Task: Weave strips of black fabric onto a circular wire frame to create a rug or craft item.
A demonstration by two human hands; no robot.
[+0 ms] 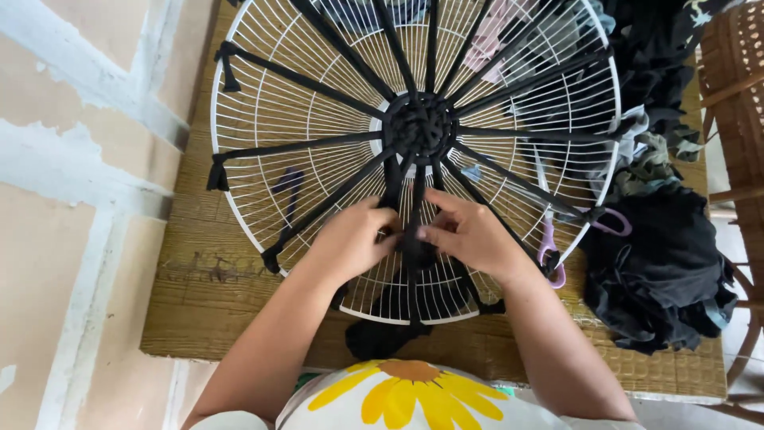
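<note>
Hands [354, 239] [469, 235] pinch black fabric strip [415, 215], running lengthwise hub-to-rim on grille [263, 95].

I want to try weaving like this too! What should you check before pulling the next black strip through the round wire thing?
1. Both hands on the strip: left hand and right hand pinch the black fabric strip together. Ok.
2. Wire fan guard lying flat on the woven mat: ok.
3. Spoke strips tied at the rim: those visible look knotted. Ok.
4. Woven centre tight: looks dense; tightness cannot tell.
5. Scissors within reach, beside the right wrist: ok.
6. Spare fabric pile nearby on the right: ok.
</note>
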